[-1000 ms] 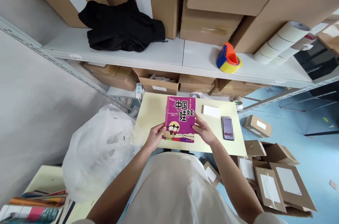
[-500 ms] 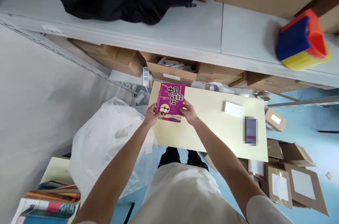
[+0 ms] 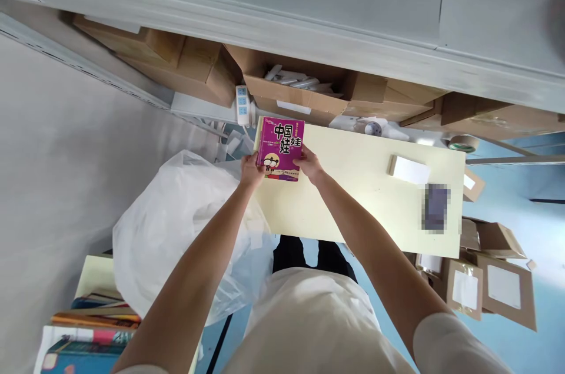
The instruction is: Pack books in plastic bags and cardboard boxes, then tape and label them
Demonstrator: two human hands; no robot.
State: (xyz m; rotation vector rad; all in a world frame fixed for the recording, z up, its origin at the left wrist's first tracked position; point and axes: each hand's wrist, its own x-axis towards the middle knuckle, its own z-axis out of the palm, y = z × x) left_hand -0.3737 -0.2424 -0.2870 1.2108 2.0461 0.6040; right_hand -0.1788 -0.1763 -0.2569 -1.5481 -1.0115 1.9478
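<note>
A purple book (image 3: 282,138) with large Chinese characters and two cartoon figures on its cover is held over the left end of the pale yellow table (image 3: 353,185). My left hand (image 3: 251,170) is closed on its lower left edge. On the opposite side, my right hand (image 3: 309,164) grips the lower right edge, thumb on the cover. A second edge shows along the left of the cover; whether another book lies beneath, I cannot tell. The fingers under the book are hidden.
A big white plastic bag (image 3: 154,232) stands left of the table. At the table's right lie a white box (image 3: 409,169) and a blurred dark item (image 3: 436,207). Cardboard boxes (image 3: 300,97) line the shelf behind. Books (image 3: 88,356) are piled at lower left.
The view has tipped down, so the upper shelf's coloured holder is out of sight. The purple cover, earlier offset above a similar lower edge, now lines up with it. Both hands keep hold.
</note>
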